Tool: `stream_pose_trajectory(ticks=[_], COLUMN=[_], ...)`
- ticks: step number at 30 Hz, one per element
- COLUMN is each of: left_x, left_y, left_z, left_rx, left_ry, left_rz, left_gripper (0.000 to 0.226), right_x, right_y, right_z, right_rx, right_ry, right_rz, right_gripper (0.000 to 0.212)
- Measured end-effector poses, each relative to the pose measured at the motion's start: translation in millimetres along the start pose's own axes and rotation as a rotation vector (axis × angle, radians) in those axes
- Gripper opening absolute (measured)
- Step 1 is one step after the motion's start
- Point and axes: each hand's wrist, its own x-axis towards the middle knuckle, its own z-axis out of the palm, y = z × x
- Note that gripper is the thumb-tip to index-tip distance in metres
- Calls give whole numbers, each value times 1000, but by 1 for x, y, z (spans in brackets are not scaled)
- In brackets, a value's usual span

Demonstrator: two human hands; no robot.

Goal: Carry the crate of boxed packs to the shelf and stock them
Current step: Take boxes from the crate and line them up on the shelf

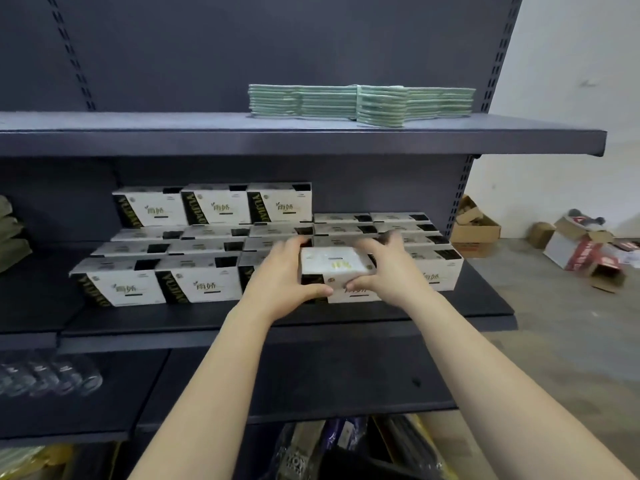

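Left hand: my left hand is clamped on the left end of the boxed pack, thumb on its front face, fingers over the top
Right hand: my right hand is clamped on the pack's right end, thumb on the front, fingers curled over the back edge
Held pack: white with a black band, in the front row on the middle shelf, between its neighbours
Stocked packs: rows run front to back across the shelf; three more stand on top at the back left
Front edge: the front row sits back from the shelf lip, leaving a bare dark strip
Open room: bare shelf to the left of the rows and a little at the right end
Upper shelf: green stacked packets at the right
Floor, right: open cardboard boxes well apart from the shelf
Crate: I cannot pick it out
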Motion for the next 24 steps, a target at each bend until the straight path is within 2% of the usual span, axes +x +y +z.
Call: stream_pose_trajectory(ticks=[3, 10, 15, 20, 24], left_x=[20, 57, 82, 104, 117], left_y=[-11, -30, -43, -63, -75], left_z=[-10, -14, -9, -3, 5], left_rx=[42, 52, 85, 150, 163], left_ry=[-6, -27, -73, -46, -10], left_rz=[-1, 1, -39, -38, 1], left_gripper=[103, 91, 85, 75, 71], right_x=[29, 99, 135, 159, 183], right_y=[0, 7, 16, 25, 31], right_z=[-7, -7, 19, 40, 45], right_rx=[-38, -63, -169, -243, -254], right_ry=[51, 87, 157, 235, 254], right_rz=[61, 204, 152, 124, 155], right_gripper=[81, 74, 63, 91, 92])
